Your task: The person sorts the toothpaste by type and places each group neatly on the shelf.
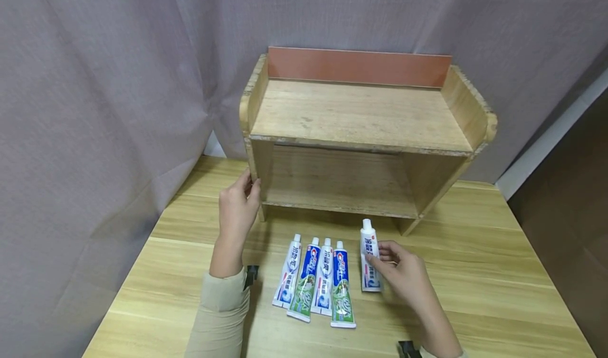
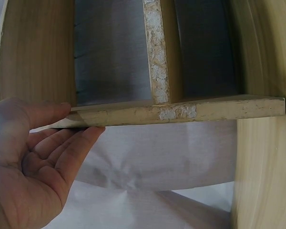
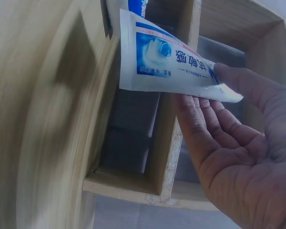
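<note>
My right hand (image 1: 404, 273) pinches a white toothpaste tube (image 1: 369, 263) between thumb and fingers, its cap pointing toward the shelf. In the right wrist view the tube (image 3: 157, 62) is raised off the table, its flat end facing left. My left hand (image 1: 239, 205) grips the front edge of the left side panel of a wooden shelf (image 1: 342, 210). The left wrist view shows the thumb on one face of that panel (image 2: 128, 114) and the fingers on the other. Left of the held tube, several toothpaste tubes (image 1: 340, 289) lie side by side on the table, white ones alternating with blue-and-green ones.
The shelf has an upper board (image 1: 361, 115) with a reddish-brown back strip (image 1: 356, 67) and a lower compartment. It stands at the back of the wood-grain table (image 1: 494, 273). Grey cloth (image 1: 104, 110) hangs behind and at left; a dark brown surface (image 1: 565, 210) borders the right.
</note>
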Demonstrator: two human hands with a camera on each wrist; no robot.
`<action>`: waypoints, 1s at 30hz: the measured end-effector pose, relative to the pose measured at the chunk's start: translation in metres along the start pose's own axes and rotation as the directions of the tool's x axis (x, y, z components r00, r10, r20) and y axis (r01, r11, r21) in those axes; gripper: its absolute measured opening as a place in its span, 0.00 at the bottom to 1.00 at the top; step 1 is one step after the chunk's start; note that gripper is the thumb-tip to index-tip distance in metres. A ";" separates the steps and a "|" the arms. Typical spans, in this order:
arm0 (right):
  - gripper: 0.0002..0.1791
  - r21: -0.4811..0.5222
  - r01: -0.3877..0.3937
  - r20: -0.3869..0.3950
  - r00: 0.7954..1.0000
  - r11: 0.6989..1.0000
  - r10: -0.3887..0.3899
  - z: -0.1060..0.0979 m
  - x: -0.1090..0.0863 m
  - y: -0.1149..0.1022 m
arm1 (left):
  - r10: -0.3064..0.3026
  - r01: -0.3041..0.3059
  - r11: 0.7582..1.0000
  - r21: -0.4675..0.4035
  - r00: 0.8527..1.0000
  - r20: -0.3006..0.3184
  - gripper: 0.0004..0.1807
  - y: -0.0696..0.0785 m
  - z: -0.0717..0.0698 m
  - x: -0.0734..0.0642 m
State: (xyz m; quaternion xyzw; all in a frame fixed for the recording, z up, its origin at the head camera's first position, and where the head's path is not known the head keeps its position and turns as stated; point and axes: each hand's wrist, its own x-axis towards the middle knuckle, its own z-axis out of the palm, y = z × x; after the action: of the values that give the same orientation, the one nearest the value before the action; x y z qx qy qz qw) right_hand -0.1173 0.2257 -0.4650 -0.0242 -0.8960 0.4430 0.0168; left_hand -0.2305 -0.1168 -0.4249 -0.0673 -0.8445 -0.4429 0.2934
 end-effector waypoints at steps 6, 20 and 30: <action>0.20 0.002 0.035 -0.022 0.999 0.999 -0.035 -0.001 0.001 0.001 | 0.000 0.000 1.000 -0.003 1.000 0.001 0.17 0.000 0.000 0.000; 0.21 -0.005 0.053 -0.039 0.998 0.999 -0.053 -0.006 0.001 -0.004 | -0.008 0.008 1.000 -0.011 1.000 0.006 0.17 0.001 0.000 0.000; 0.20 -0.008 0.073 -0.058 0.996 0.997 -0.073 -0.008 0.001 -0.007 | -0.015 0.016 1.000 -0.011 1.000 0.010 0.17 0.001 -0.001 0.001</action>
State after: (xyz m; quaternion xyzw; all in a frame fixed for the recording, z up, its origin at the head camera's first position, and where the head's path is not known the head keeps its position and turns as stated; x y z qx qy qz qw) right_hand -0.1185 0.2277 -0.4550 -0.0043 -0.8968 0.4385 0.0592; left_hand -0.2301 -0.1169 -0.4234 -0.0645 -0.8439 -0.4497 0.2855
